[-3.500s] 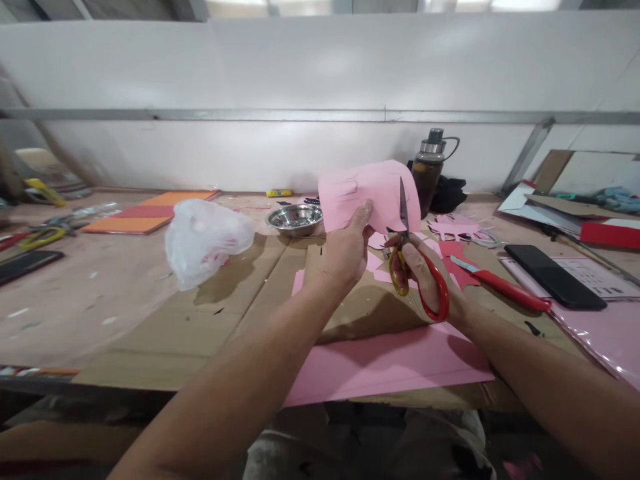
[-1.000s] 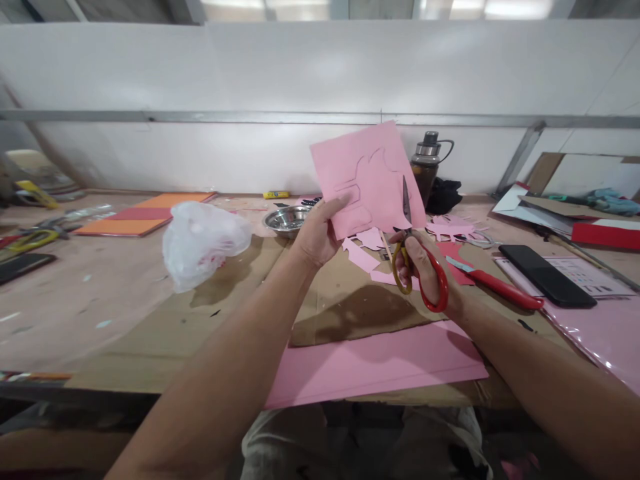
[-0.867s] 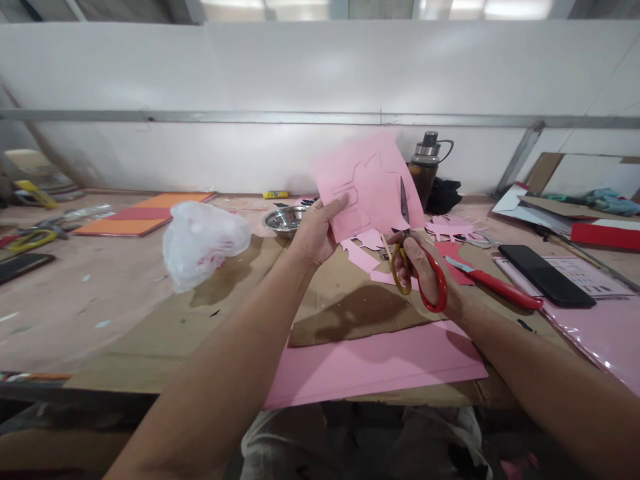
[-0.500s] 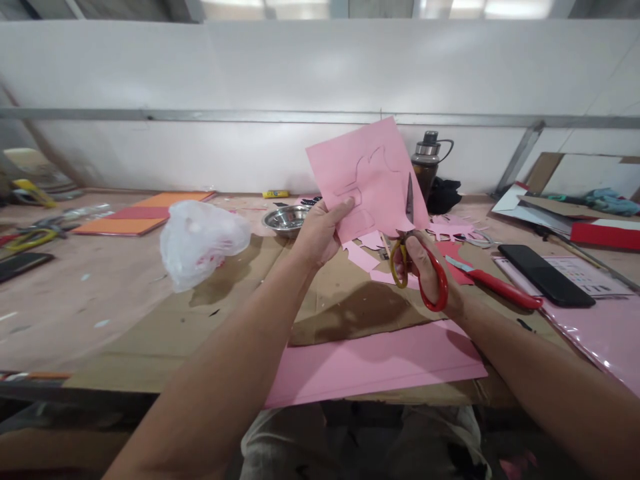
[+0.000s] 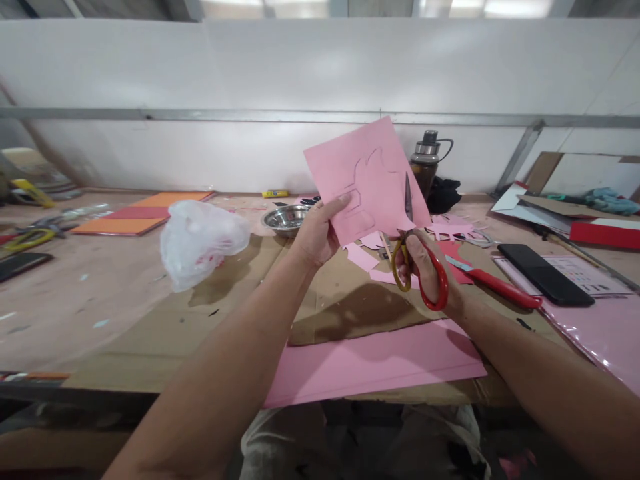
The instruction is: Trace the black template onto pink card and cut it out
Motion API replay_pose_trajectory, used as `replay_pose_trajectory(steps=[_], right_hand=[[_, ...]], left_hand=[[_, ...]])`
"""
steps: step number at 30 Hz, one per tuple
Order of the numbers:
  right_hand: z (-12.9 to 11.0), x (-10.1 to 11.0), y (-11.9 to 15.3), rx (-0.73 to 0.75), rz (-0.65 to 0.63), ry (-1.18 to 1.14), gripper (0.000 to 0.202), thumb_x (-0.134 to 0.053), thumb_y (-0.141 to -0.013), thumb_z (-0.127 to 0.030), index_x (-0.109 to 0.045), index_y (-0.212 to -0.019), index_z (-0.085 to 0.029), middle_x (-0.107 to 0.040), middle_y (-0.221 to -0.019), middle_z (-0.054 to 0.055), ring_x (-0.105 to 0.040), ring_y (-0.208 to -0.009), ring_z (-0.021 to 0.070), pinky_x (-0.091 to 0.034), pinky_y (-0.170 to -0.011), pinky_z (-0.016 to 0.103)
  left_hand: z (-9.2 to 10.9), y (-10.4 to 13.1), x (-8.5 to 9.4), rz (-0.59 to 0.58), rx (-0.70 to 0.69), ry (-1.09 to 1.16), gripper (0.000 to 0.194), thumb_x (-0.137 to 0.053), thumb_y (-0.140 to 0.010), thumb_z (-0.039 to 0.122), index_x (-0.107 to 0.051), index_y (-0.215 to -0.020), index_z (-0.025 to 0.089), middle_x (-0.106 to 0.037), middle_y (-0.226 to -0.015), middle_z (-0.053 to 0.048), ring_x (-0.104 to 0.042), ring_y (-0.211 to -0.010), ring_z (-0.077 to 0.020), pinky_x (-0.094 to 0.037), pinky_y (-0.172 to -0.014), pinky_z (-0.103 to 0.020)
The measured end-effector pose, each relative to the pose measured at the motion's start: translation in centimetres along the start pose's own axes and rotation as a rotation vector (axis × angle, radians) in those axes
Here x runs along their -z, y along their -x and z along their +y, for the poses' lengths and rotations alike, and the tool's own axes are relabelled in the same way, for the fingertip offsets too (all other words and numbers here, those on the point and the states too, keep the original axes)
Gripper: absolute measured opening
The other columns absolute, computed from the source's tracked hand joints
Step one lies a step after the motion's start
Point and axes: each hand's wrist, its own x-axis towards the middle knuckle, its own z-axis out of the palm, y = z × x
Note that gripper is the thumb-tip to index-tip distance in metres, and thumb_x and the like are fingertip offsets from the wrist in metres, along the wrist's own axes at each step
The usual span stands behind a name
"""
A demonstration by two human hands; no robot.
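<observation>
My left hand pinches the lower left edge of a pink paper sheet, thumb on its front. Dark drawn outlines run across the sheet, which is held up tilted above the table. Fingers of my right hand are in the handles of scissors, one handle red and one yellow. A blade shows in front of the sheet near its right side, pointing up; the other blade is not visible. Below my hands, a larger pink sheet lies along the front edge of the cardboard.
A white plastic bag and a metal bowl stand left of my hands. Pink paper scraps, a red-handled knife and a black phone lie to the right. A dark bottle stands behind.
The pink sheet and my left hand have shifted very slightly left, with a small tilt of the sheet. The scissors stay almost in place at the sheet's right side.
</observation>
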Motion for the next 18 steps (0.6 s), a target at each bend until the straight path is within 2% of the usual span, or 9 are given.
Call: replay_pose_trajectory(steps=[5,9,13,18], right_hand=[[0.19,0.15,0.01,0.047,-0.014,0.035,0.039,-0.051,-0.093,-0.062,-0.054,-0.092,-0.023,-0.052,-0.071,-0.002,-0.046,-0.053,0.0096,-0.041,-0.049,0.025],[0.37,0.46,-0.12,0.085,-0.020,0.061,0.040,-0.048,-0.094,-0.062,-0.052,-0.086,-0.023,-0.053,-0.069,-0.001,-0.049,-0.054,0.0122,-0.043,-0.051,0.029],[0.27,0.62,-0.17,0.150,-0.010,0.062,0.041,-0.048,-0.096,-0.060,-0.047,-0.077,-0.023,-0.051,-0.066,-0.002,-0.047,-0.051,0.0117,-0.041,-0.052,0.031],[0.19,0.68,-0.02,0.160,-0.018,0.097,0.038,-0.044,-0.100,-0.052,-0.046,-0.076,-0.023,-0.048,-0.060,-0.004,-0.048,-0.050,0.0111,-0.040,-0.055,0.032]], left_hand=[[-0.17,-0.18,0.24,0.014,0.003,0.043,0.027,-0.073,-0.078,0.020,-0.073,-0.104,0.013,-0.074,-0.117,-0.014,-0.069,-0.113,-0.0276,-0.055,-0.101,-0.042],[-0.63,-0.25,0.24,-0.010,-0.021,0.046,0.027,-0.076,-0.076,0.016,-0.073,-0.102,0.015,-0.075,-0.115,-0.011,-0.069,-0.113,-0.0256,-0.055,-0.102,-0.041],[-0.80,-0.26,0.21,-0.033,-0.029,0.037,0.027,-0.078,-0.075,0.016,-0.074,-0.101,0.015,-0.076,-0.114,-0.011,-0.068,-0.115,-0.0258,-0.054,-0.103,-0.041],[-0.72,-0.21,0.19,-0.024,-0.030,0.030,0.026,-0.078,-0.074,0.016,-0.074,-0.100,0.016,-0.076,-0.114,-0.010,-0.068,-0.114,-0.0265,-0.055,-0.102,-0.041]])
